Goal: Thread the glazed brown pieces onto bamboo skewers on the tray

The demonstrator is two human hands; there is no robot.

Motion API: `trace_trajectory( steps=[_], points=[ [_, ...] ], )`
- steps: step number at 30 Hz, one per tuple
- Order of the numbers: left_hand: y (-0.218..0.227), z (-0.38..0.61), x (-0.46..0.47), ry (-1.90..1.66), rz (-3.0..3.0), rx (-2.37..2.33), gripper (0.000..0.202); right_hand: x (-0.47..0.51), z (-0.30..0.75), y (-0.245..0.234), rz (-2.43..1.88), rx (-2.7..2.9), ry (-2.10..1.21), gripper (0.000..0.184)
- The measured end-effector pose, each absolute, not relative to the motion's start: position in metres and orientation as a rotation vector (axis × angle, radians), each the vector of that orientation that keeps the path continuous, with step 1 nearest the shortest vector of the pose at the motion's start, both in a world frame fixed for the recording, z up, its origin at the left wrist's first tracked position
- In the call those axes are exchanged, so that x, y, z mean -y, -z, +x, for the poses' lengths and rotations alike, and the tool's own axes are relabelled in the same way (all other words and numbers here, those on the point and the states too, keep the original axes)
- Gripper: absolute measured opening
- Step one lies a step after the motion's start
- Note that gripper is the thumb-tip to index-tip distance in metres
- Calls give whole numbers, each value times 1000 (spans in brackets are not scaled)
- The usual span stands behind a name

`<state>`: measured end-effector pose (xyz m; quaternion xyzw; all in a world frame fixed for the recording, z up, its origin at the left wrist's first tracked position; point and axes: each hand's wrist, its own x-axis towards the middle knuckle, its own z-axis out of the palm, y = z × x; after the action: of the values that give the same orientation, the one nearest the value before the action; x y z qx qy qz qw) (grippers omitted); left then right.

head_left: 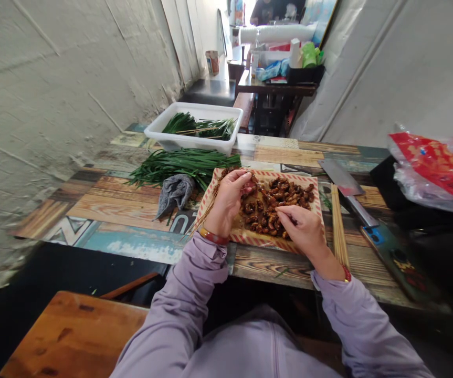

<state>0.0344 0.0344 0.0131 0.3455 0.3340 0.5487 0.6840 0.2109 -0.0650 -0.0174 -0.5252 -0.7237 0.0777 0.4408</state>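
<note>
Brown glossy pieces (289, 195) lie in the striped-edge tray (258, 241) on the counter (104, 205); the left hand (228, 202) is over the tray's left part, its grip narrow, though what it holds I cannot tell; the right hand (305, 228) pinches narrowly at the pieces over the tray's near right side, and whether one is between its fingertips I cannot tell. To the tray's left lie a grey cloth (176, 193) and long green leaves (187, 165); just right of it are thin sticks (339, 231).
</note>
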Motion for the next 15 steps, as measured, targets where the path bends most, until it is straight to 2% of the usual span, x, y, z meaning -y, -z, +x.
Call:
trace_trajectory(
  steps=[5,15],
  points=[
    [-13,37,-34,-1256,810,-750,23,66,211,17,-1332,1812,-144,17],
    [-12,40,-33,-1258,828,-742,26,64,208,19,-1365,1738,-260,19]
  ],
)
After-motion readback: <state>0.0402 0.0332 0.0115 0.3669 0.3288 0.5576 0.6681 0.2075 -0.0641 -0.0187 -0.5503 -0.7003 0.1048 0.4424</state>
